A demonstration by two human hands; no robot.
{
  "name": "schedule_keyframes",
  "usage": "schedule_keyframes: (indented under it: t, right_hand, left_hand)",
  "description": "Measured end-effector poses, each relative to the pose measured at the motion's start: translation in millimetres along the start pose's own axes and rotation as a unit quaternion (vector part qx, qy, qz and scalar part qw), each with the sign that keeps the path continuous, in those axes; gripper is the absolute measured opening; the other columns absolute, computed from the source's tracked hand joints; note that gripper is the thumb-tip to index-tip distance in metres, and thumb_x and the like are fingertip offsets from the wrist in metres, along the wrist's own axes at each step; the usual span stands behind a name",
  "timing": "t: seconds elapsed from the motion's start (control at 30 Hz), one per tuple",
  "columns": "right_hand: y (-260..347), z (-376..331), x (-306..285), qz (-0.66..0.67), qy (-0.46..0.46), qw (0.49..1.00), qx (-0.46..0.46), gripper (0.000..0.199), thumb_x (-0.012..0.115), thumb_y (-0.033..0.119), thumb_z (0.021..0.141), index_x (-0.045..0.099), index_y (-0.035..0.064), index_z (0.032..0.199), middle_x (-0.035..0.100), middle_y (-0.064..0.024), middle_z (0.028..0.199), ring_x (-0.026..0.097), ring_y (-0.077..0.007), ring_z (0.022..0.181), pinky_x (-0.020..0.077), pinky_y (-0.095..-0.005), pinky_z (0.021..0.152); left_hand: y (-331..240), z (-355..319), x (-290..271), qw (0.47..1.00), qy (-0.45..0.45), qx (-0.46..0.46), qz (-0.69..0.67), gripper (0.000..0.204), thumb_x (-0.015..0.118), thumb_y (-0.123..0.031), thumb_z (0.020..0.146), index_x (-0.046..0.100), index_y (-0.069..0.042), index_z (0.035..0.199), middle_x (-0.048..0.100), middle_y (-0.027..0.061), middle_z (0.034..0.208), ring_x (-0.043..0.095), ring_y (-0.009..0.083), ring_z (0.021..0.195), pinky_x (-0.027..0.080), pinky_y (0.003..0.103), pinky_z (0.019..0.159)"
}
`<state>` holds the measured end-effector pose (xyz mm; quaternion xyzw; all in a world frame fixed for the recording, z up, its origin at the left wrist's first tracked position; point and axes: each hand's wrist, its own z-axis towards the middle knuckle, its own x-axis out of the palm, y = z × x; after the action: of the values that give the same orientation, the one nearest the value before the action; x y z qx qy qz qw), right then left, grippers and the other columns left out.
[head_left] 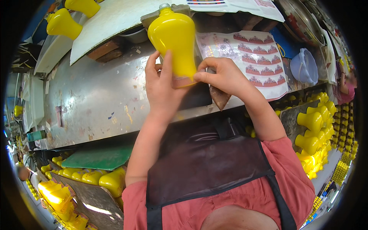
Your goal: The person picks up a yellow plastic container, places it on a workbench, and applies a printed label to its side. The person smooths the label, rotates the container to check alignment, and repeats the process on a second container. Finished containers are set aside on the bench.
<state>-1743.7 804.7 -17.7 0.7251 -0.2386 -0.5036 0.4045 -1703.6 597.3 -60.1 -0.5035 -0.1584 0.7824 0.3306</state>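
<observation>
A: Quick one. Where's the glossy yellow vase-shaped ceramic bottle [174,40]?

B: Above the scratched metal worktop [96,96], neck pointing to 12 o'clock, base to 6. Long axis runs 12 to 6, tipped slightly to 11.

A: Hands?

B: Left hand [163,90] sits at the bottle's 7 o'clock, fingers [166,63] laid up along its lower body and waist, clasping it. Right hand [224,76] is at its 4 o'clock, fingertips pinched on the small pinkish paper decal [183,81] at the base edge.

A: Which is nearer?

B: Both touching. Left carries the bottle; right only meets it at the bottom rim, through the decal.

A: So from the fingers?

B: Bottle rises toward 12 from both sets of fingers; base is between the hands, just above the thumbs.

A: Nearby?

B: White printed sheet of red decals [258,63] at 3 o'clock, pale blue plastic basin [304,65] beyond. More yellow bottles [312,134] racked at 4 o'clock and 8 o'clock.
</observation>
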Motion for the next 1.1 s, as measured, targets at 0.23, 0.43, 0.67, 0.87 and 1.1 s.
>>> schedule_keyframes:
  t: [0.23,0.43,0.67,0.87,1.1]
  right_hand:
    - [-4.4,-6.2,-2.6,0.260,0.083,0.957,0.094,0.017,0.070,0.021,0.096,0.064,0.0049,0.095,0.061,0.0012,0.069,0.055,-0.0022,0.058,0.0398,-0.0178,0.049]
    - [-12.1,-5.6,3.9,0.213,0.023,0.976,0.026,0.018,0.068,0.020,0.097,0.065,0.0032,0.093,0.066,-0.0005,0.078,0.060,-0.0050,0.071,0.0466,-0.0212,0.060]
    - [-23.7,-0.8,20.5,0.147,-0.021,0.989,-0.003,0.019,0.065,0.021,0.097,0.065,0.0019,0.094,0.069,-0.0012,0.083,0.060,-0.0078,0.077,0.0501,-0.0265,0.070]
    - [-14.0,-6.5,10.3,0.086,-0.120,0.989,0.017,0.030,0.063,0.025,0.098,0.067,0.0022,0.118,0.067,-0.0042,0.080,0.061,-0.0097,0.073,0.0510,-0.0276,0.070]
    - [-6.1,-0.3,12.7,0.108,-0.015,0.994,-0.009,0.057,0.075,0.033,0.085,0.065,0.0019,0.132,0.074,-0.0233,0.105,0.072,-0.0279,0.095,0.0541,-0.0354,0.087]
  left_hand:
    - [3.0,-0.5,-11.8,0.978,0.061,-0.063,-0.187,0.104,0.086,-0.020,0.077,0.023,0.001,0.157,0.043,0.0207,0.148,0.057,0.0278,0.121,0.047,0.040,0.103]
    - [-18.9,5.3,-5.0,0.934,0.010,-0.186,-0.305,0.097,0.089,-0.025,0.074,0.033,0.003,0.149,0.056,0.0216,0.134,0.061,0.0297,0.117,0.047,0.041,0.102]
    - [-22.1,6.5,-2.1,0.933,-0.016,-0.171,-0.315,0.092,0.086,-0.023,0.076,0.035,0.003,0.148,0.061,0.0202,0.127,0.062,0.0276,0.113,0.047,0.040,0.101]
    - [-21.9,4.4,0.1,0.930,-0.032,-0.170,-0.323,0.093,0.085,-0.024,0.075,0.035,0.000,0.149,0.055,0.0219,0.134,0.061,0.0285,0.113,0.047,0.040,0.101]
    - [-16.5,1.4,1.0,0.999,-0.009,0.020,0.029,0.098,0.093,-0.020,0.067,0.044,-0.010,0.152,0.030,0.0197,0.155,0.055,0.0320,0.115,0.050,0.040,0.098]
